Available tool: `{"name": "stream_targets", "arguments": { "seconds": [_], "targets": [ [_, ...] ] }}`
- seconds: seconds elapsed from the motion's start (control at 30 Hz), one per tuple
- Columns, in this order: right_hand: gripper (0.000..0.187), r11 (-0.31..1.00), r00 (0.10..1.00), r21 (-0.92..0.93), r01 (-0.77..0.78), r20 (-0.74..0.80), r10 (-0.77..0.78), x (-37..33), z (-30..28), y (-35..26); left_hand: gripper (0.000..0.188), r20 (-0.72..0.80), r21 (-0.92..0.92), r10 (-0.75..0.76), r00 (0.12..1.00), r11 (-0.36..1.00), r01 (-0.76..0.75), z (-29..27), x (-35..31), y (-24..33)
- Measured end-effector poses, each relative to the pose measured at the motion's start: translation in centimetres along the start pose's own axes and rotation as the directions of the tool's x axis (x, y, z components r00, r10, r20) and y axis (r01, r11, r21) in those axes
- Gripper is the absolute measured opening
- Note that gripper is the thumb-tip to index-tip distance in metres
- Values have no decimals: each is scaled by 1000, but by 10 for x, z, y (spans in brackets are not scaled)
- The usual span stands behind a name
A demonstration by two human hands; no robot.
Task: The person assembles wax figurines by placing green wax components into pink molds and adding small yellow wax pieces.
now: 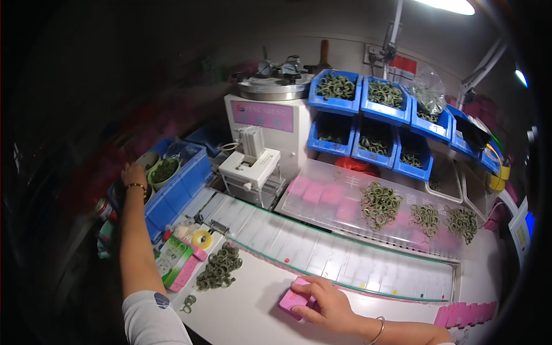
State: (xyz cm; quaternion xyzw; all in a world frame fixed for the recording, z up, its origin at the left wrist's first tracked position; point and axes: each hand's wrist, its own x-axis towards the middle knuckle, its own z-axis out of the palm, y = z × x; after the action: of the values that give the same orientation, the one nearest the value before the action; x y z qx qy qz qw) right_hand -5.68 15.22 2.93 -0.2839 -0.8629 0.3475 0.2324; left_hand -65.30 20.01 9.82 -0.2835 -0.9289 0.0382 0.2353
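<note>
On the white table front, my right hand (328, 307) closes its thumb and fingers around a pink rubber mould (292, 300), a small flat block. My left hand (134, 174) reaches far to the left, at the containers beside a blue bin (175, 190); its fingers are small and dim, so their grip is unclear. Close by that hand stands a pale green tub (164, 171) filled with small green pieces. Between my arms lies a heap of green ring-shaped wax pieces (219, 267), with a few loose rings (188, 303) nearer me.
A long glass-edged tray (322, 259) crosses the table. Behind it stand a small white press (250, 169) and a white machine with gauges (264, 118). Blue bins (336, 89) of green rings hang at right, above a clear lid (322, 178). Pink moulds (466, 314) line the right edge.
</note>
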Motion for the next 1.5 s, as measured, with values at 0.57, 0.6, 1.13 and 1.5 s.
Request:
{"name": "stream_targets", "arguments": {
  "seconds": [0.57, 0.6, 1.13, 1.5],
  "targets": [
    [48, 998, 998, 28, -60, 21, 59, 2, -3, -7, 17, -357, -133, 92, 930, 980, -148, 23, 26, -3],
    [48, 998, 998, 31, -54, 25, 53, 2, -3, -7, 16, -373, -166, 61, 926, 977, -132, 26, 35, -11],
    [45, 999, 998, 41, -6, -65, 8, -8, 5, 4, 12, -746, -326, 346, 569, 555, -765, -217, -62, 32],
    [36, 929, 941, 343, 139, -338, -16, -10, -13, 17, 19, -808, -250, 551, 209, 1, -968, -303, -274, 86]
  ]
}}
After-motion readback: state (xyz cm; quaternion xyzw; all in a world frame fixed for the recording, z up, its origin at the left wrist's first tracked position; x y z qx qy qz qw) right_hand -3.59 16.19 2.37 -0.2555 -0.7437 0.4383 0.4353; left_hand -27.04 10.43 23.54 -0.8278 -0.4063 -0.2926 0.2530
